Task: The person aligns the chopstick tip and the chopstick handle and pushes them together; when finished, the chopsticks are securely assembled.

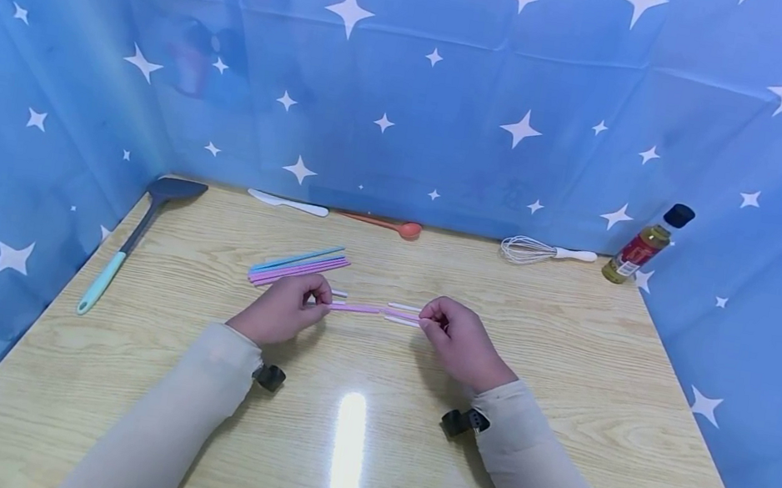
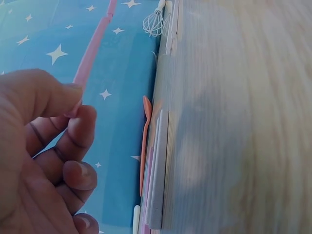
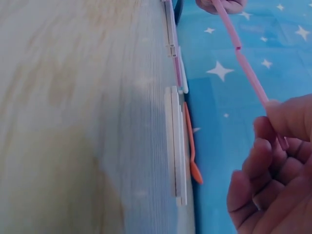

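Both hands hold a thin pink drinking straw (image 1: 354, 307) stretched level between them above the table. My left hand (image 1: 286, 307) pinches its left end between thumb and forefinger. At the other end, the thumb and fingertips of my right hand (image 1: 460, 340) pinch it. A notch or break shows near the straw's middle in both wrist views; whether the two halves are still joined I cannot tell. White straw pieces (image 3: 176, 141) lie on the table beneath and behind the hands. Just beyond my left hand lies a bundle of pink and blue straws (image 1: 300, 264).
Along the back edge lie a white knife (image 1: 291, 204), an orange spoon (image 1: 404, 230) and a whisk (image 1: 534, 251). A bottle (image 1: 644, 248) stands at the back right corner. To the left rests a dark turner (image 1: 144, 224) with a mint handle. Blue star-patterned cloth surrounds the wooden table (image 1: 574, 339).
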The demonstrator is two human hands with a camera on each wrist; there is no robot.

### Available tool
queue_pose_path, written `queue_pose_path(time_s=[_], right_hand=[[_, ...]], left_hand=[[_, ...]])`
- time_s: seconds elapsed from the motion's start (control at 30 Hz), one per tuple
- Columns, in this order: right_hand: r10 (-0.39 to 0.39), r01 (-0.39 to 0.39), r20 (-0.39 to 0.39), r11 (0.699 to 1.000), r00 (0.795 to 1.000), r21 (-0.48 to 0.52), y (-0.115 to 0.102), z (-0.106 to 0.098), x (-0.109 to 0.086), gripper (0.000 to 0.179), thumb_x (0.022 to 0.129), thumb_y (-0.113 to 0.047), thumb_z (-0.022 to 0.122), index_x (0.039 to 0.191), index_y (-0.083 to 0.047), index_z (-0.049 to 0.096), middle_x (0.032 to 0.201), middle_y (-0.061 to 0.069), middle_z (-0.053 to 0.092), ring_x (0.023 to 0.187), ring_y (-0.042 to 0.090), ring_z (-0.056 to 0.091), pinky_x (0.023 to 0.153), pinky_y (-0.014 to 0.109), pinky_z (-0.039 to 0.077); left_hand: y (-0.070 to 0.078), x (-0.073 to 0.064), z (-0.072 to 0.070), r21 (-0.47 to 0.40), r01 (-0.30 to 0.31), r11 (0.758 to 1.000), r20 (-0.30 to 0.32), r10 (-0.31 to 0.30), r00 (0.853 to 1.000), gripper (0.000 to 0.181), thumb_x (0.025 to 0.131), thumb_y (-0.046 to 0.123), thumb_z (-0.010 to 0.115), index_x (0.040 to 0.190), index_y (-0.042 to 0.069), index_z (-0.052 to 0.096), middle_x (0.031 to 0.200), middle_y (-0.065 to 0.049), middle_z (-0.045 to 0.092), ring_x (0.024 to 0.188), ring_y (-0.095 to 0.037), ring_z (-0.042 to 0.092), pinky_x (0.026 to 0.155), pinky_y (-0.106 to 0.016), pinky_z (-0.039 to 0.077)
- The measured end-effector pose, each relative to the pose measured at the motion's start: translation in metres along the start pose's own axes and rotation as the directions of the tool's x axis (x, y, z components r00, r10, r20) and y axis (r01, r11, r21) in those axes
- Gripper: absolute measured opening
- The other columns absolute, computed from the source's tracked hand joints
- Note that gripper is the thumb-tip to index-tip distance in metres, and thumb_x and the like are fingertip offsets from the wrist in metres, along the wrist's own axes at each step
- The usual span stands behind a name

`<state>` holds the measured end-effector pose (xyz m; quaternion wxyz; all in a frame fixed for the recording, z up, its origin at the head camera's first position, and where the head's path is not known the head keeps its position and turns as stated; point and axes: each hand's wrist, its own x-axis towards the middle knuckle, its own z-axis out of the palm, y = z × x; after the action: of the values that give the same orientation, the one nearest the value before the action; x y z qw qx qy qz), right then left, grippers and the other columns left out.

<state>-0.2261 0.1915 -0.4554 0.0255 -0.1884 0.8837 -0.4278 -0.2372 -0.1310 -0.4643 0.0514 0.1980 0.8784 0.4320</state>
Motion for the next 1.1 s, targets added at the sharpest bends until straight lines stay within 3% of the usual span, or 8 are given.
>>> queue_pose_path(time_s=[0.47, 1.1], right_hand=[[0.011, -0.011, -0.034, 1.0, 0.999, 0.01, 0.0023, 0.0, 0.0008, 0.006, 0.106, -0.008, 0.063, 0.101, -0.008, 0.065, 0.083, 0.002, 0.055, 0.07, 0.017, 0.049, 0.063, 0.026, 0.042], [0.033, -0.029, -0.056, 0.996, 0.998, 0.083, 0.0041, 0.0018, 0.0003, 0.004, 0.105, -0.009, 0.065, 0.102, -0.009, 0.068, 0.086, 0.003, 0.058, 0.073, 0.017, 0.051, 0.063, 0.026, 0.043]], left_hand=[[0.0011, 0.0002, 0.0001, -0.01, -0.017, 1.0, -0.028, 0.016, 0.999, 0.009, 0.098, 0.006, 0.065, 0.1, 0.015, 0.067, 0.094, 0.0, 0.064, 0.074, -0.018, 0.047, 0.068, -0.03, 0.042], [-0.0003, -0.0012, 0.0021, -0.048, -0.03, 0.998, -0.025, 0.028, 0.999, 0.006, 0.104, 0.012, 0.066, 0.102, 0.016, 0.068, 0.092, 0.001, 0.062, 0.076, -0.02, 0.047, 0.068, -0.03, 0.041]])
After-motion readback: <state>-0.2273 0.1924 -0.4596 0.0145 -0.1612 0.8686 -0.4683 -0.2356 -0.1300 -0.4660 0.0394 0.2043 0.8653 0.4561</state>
